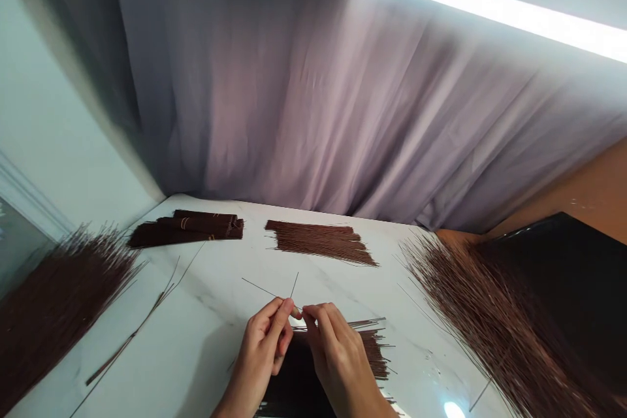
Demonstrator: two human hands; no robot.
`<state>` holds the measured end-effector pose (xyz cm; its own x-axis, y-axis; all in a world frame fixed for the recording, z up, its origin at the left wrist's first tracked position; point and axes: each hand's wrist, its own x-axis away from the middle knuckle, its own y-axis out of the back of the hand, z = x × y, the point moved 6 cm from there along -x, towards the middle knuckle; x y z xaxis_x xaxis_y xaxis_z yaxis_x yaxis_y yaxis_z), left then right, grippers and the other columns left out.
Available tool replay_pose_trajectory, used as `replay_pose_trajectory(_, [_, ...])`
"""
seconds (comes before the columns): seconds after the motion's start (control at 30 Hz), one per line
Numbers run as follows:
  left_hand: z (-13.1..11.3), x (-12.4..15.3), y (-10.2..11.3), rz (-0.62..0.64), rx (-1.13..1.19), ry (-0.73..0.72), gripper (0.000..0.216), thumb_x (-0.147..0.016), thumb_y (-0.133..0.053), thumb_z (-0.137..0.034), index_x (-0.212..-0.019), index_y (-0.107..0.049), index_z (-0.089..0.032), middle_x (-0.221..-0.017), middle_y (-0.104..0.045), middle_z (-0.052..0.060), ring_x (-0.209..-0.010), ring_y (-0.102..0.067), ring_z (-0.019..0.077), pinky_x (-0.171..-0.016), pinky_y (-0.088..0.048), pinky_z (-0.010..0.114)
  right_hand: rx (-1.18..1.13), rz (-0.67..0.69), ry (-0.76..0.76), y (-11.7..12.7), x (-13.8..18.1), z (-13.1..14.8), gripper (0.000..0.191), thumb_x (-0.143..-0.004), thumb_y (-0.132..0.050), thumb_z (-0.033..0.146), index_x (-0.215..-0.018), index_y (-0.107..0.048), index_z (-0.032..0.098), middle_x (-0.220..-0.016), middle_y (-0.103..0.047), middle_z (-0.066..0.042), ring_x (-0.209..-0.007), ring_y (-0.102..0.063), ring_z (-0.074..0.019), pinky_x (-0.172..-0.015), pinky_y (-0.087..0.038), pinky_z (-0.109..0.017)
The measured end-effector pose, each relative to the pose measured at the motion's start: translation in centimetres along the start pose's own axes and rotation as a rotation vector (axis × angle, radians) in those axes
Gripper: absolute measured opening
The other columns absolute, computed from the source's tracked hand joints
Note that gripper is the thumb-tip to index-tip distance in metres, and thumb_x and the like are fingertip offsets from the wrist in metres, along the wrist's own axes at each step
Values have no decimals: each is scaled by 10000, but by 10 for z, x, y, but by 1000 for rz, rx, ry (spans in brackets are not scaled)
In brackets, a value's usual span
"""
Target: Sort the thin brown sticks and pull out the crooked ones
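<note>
Both hands are close together above the near middle of the white table. My left hand (267,339) is closed, with its thumb and forefinger pinched on thin brown sticks (259,285). One length points to the upper left and another stands up above the thumb; whether they are joined is hidden by the fingers. Just to the right, my right hand (337,353) pinches with its fingertips almost touching the left ones. What lies in that pinch is too small to make out. Below the hands lies a layer of brown sticks (375,353), with a dark flat thing (296,379) partly covering it.
Tied dark bundles (196,227) and a flat stack of sticks (318,241) lie along the back of the white table (206,300). Large heaps of thin stems flank it at left (63,307) and right (480,307). Some loose stems (132,333) lie left of the hands.
</note>
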<state>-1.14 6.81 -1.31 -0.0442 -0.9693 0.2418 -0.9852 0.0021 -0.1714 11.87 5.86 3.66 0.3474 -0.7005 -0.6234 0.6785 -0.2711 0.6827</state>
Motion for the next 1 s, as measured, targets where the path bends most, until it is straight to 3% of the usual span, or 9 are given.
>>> replay_pose_trajectory(0.17, [-5,3,2,-30,7,-44,493,-907,-578,-659,-880,-653,-172,-561,-352,-96,-431,-238,46,-380,-183,157,-260,40,-171,0,9,-10,141,-1060,-444,232,-1105,-577,225,-874,-650,-27,-726,-636,-148,-624,-491,-240])
replay_pose_trajectory(0.27, [-10,9,0,23,15,-39,492,-918,-565,-654,-867,-655,-173,-564,-369,-91,-437,-233,49,-390,-172,162,-520,196,-386,-3,14,-25,236,-1071,-432,355,-998,-602,209,-808,-650,-12,-703,-618,-140,-635,-494,-235])
replay_pose_trajectory(0.33, [-11,16,-8,142,-18,-8,521,-915,-544,-675,-838,-656,-172,-516,-383,-91,-402,-223,49,-375,-172,171,-651,342,-443,0,6,-33,309,-1065,-443,421,-944,-618,196,-795,-657,-12,-730,-626,-147,-662,-507,-239])
replay_pose_trajectory(0.47, [-3,33,-26,414,-169,70,533,-891,-572,-672,-749,-651,-165,-423,-443,-66,-343,-237,50,-357,-178,186,-603,531,-201,34,-43,-33,268,-1049,-507,370,-938,-674,193,-889,-706,-26,-845,-652,-157,-769,-513,-262])
replay_pose_trajectory(0.57, [-3,28,-25,393,-207,76,503,-907,-570,-646,-747,-631,-173,-437,-440,-70,-370,-244,53,-376,-184,182,-228,513,161,61,-64,-11,242,-1061,-471,274,-956,-678,204,-855,-709,-28,-808,-628,-167,-726,-473,-275])
replay_pose_trajectory(0.63, [-7,19,-18,309,-169,70,488,-918,-562,-639,-760,-616,-180,-467,-416,-80,-411,-239,59,-388,-164,174,-6,370,278,66,-53,6,223,-1055,-453,244,-989,-659,195,-805,-691,-47,-764,-612,-190,-673,-447,-292])
replay_pose_trajectory(0.77, [-17,12,-5,234,-29,82,462,-918,-585,-623,-793,-614,-180,-516,-412,-86,-457,-187,58,-407,-103,164,-124,83,153,48,4,13,195,-1020,-421,126,-1012,-606,188,-718,-634,-18,-602,-569,-139,-535,-381,-246])
replay_pose_trajectory(0.9, [-10,26,-13,361,-27,125,466,-921,-573,-621,-772,-603,-181,-456,-422,-91,-387,-173,44,-376,-121,177,-407,360,-121,15,4,-21,240,-1065,-431,243,-938,-628,193,-735,-656,10,-616,-587,-109,-579,-437,-204])
replay_pose_trajectory(1.0, [-2,30,-20,450,-119,182,468,-913,-576,-620,-754,-590,-180,-446,-471,-74,-369,-182,43,-368,-132,182,-332,479,-1,30,-41,-26,212,-1054,-495,254,-948,-671,204,-850,-709,-7,-792,-632,-134,-714,-480,-226])
